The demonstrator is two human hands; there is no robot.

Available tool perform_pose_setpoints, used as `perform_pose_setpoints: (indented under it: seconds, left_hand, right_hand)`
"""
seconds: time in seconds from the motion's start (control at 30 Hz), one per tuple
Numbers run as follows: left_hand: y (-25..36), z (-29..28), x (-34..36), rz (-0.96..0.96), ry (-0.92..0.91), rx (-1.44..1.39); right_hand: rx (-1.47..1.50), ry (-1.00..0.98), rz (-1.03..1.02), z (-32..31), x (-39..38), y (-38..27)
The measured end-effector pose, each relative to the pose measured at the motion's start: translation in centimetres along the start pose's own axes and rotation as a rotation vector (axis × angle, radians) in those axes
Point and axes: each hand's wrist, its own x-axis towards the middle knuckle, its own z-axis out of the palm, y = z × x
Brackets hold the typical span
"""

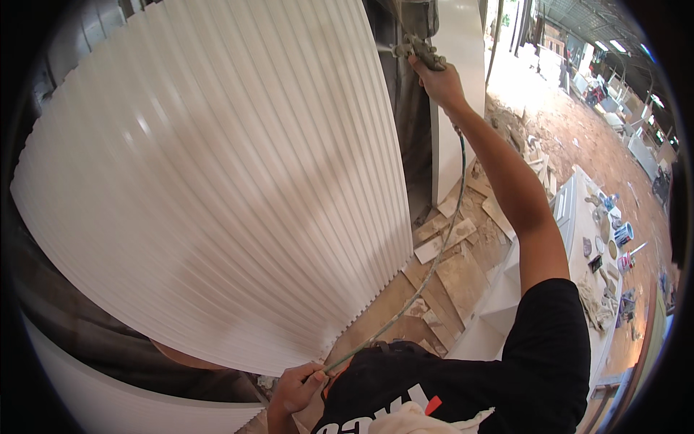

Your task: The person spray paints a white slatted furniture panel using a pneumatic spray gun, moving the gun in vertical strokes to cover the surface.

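One spray gun (426, 55), one hose (434, 269)

The fluted white panel (224, 181) looks smooth and glossy. Right of the panel, the spray gun (428, 55) appears to be dull, stained metal, its hose (436, 266) rubber or plastic. Right of the panel's lower edge, wood offcuts (428, 250) look rough and dusty; the black T-shirt (549, 336) is matt cloth.

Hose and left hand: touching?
Touching. The head view shows the hose running into the grasp of the left hand, thumb and fingers closed on it, no gap visible.
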Motion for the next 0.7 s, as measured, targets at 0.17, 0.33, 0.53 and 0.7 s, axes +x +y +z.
perform_pose_setpoints:
  seconds: [0.17, 0.33, 0.53, 0.7]
  left_hand:
    - [-0.9, 0.4, -0.2, -0.129, -0.054, -0.017]
    - [-2.1, 1.1, 0.2, -0.224, -0.119, 0.020]
    - [-3.1, 1.6, 1.4, -0.421, -0.291, 0.089]
    - [-6.8, 2.6, 2.2, -0.469, -0.363, 0.018]
  right_hand:
    - [-0.026, -0.108, 0.160, 1.5, -6.2, 6.0]
    - [-0.042, -0.107, 0.227, 3.3, -11.4, 14.5]
    - [-0.017, -0.052, 0.285, 6.7, -18.8, 20.9]
    - [-0.095, -0.088, 0.400, 8.3, -23.8, 28.1]
